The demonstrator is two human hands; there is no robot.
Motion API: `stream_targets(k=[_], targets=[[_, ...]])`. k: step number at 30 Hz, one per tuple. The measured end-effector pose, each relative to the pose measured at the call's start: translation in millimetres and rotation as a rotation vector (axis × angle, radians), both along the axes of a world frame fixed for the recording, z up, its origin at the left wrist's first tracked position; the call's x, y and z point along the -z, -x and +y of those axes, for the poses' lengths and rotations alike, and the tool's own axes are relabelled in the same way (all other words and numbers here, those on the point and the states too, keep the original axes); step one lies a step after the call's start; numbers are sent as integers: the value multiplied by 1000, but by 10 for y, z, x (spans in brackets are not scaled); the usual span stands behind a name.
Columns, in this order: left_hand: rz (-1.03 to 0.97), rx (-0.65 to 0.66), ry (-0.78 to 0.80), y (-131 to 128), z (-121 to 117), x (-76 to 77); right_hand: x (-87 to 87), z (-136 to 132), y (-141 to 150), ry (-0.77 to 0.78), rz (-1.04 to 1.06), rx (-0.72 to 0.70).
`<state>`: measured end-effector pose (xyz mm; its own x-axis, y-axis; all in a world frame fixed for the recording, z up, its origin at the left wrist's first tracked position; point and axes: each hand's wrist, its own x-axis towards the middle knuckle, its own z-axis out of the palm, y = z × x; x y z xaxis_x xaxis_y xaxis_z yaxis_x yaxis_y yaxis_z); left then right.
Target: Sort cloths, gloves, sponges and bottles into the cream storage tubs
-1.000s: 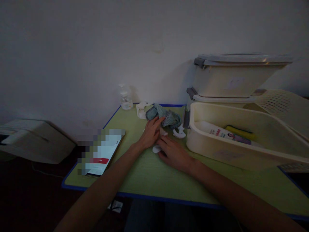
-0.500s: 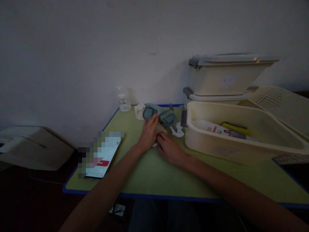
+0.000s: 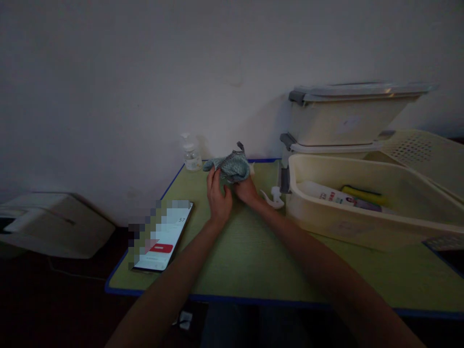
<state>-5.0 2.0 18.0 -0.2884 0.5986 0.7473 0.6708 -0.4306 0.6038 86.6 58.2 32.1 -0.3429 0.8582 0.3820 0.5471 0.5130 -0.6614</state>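
A bunched grey-blue mesh cloth [image 3: 235, 168] lies near the far edge of the table, a dark checked end sticking up from it. My left hand [image 3: 219, 199] is at its left front, thumb apart and fingers stretched up, the tips touching the fabric. From the right, my right hand [image 3: 247, 190] reaches under the cloth and grips it; its fingers are mostly hidden. Behind the cloth's right end shows a bit of something white [image 3: 252, 167]. To the right of my right wrist lies a white curved piece [image 3: 274, 199] whose kind I cannot make out.
An open cream bin [image 3: 326, 220] holding a printed white packet [image 3: 328, 193] and a yellow item [image 3: 364, 195] stands at the right. Lidded boxes [image 3: 348, 118] are stacked behind it. A clear pump bottle [image 3: 192, 157] stands at the far left corner, a phone [image 3: 163, 237] lies nearer.
My hands have parted from a small pale thing, now out of sight. The right hand has moved forward under the cloth; the cloth is bunched up and shifted, its checked end raised.
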Motion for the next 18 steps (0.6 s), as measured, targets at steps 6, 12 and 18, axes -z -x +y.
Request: stream_targets(k=[6,12,18], targets=[[-111,10,-71,-22,-60,-69,2,-338,-83,159,315,72],[-144,1,-84,3,-142,-114,-129,-648,-188,329,589,67],[-321,-26,-90,83,-58,-292,-444,-766,-180,505,718,54]])
